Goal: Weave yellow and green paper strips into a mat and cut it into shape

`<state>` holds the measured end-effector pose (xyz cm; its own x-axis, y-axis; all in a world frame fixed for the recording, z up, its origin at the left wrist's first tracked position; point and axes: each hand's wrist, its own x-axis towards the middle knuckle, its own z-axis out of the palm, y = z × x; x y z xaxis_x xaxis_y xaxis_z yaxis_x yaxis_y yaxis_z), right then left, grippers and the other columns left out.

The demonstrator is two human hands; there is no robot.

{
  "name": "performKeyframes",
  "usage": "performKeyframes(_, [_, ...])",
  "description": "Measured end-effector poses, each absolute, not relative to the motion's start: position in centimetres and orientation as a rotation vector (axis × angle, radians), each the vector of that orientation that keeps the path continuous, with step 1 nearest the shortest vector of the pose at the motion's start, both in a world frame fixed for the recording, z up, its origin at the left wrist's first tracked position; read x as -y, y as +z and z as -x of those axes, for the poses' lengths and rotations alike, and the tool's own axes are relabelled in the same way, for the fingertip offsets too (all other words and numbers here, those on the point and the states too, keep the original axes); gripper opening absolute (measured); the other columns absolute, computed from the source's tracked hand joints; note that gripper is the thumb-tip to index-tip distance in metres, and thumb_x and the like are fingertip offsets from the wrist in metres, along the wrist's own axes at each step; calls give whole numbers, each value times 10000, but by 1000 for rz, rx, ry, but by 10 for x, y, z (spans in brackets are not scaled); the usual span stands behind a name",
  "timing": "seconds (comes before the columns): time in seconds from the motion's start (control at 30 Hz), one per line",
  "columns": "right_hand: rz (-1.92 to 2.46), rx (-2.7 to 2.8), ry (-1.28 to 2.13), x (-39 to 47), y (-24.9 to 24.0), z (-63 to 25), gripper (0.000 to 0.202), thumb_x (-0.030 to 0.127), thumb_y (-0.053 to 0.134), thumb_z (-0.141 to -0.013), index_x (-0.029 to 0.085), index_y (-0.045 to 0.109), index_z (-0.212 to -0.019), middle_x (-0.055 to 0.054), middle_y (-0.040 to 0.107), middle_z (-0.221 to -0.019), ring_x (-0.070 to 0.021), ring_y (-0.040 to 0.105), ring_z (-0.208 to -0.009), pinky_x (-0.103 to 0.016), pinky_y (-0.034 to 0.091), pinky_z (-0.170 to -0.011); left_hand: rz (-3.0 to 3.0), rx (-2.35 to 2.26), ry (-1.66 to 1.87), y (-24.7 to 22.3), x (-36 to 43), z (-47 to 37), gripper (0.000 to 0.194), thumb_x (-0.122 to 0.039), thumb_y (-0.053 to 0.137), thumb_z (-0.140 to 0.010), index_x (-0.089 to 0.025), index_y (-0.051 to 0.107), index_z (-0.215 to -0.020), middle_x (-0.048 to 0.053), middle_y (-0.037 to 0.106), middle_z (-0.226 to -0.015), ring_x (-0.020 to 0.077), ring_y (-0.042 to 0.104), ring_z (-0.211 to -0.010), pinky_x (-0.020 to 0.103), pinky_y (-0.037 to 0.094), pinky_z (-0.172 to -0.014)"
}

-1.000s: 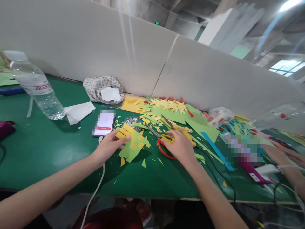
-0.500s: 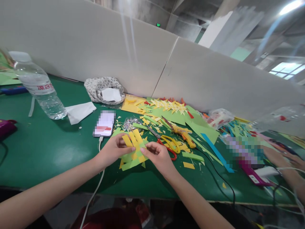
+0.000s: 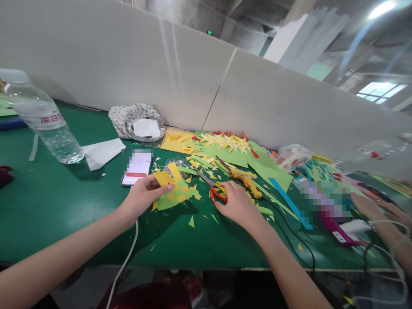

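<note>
My left hand pinches a woven piece of yellow and green paper strips by its left side, a little above the green table. Two yellow strips stick up loose from its top edge. My right hand is closed over the handles of the scissors, whose handle loops are red and yellow. The scissor blades point up and left, lying among the paper scraps. My fingers partly hide the yellow loop. Just beyond the right hand lies a yellow hot glue gun with a black cord.
A smartphone on a white cable lies left of the paper. Further left stands a water bottle. Behind are a spotted cloth pouch and finished woven paper pieces. A co-worker's hands are at the far right.
My right hand has let go of the woven paper and moved right onto the scissors. The left hand has shifted slightly left, still with the paper. The whole view has turned slightly.
</note>
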<state>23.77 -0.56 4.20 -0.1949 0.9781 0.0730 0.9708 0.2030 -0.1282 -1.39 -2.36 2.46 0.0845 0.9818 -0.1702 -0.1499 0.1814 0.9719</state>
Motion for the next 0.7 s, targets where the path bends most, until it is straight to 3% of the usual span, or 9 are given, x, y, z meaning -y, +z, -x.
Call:
performKeyframes(0.17, [2202, 2347, -71, -6, 30, -246, 361, 158, 553, -667, 112, 570, -1024, -143, 602, -980, -270, 579, -938, -322, 436, -748, -1002, -1155, 1060, 27, 23, 16, 268, -321, 750, -637, -198, 660, -857, 19, 726, -847, 158, 662, -743, 247, 525, -691])
performKeyframes(0.4, [2285, 2251, -83, -23, 27, -250, 260, 197, 620, -616, 130, 607, -867, -129, 610, -903, -245, 608, -815, -288, 425, -647, -991, -1142, 1055, 22, 22, 16, 281, -287, 755, -629, -204, 669, -883, 20, 732, -893, 161, 669, -773, 241, 524, -708])
performKeyframes(0.5, [2300, 2190, -137, -23, 35, -258, 220, 303, 601, -689, 132, 580, -826, -141, 601, -904, -256, 600, -825, -304, 418, -654, -975, -1165, 1064, 19, 21, 17, 312, -314, 758, -620, -200, 667, -896, 34, 731, -908, 176, 670, -784, 258, 529, -708])
performKeyframes(0.7, [2108, 1989, -130, -8, 49, -249, 484, 590, 527, -715, 165, 476, -942, -121, 568, -971, -263, 585, -838, -315, 409, -615, -967, -1182, 1082, 18, 20, 17, 289, -344, 753, -630, -193, 663, -859, 31, 728, -853, 170, 659, -765, 239, 520, -658])
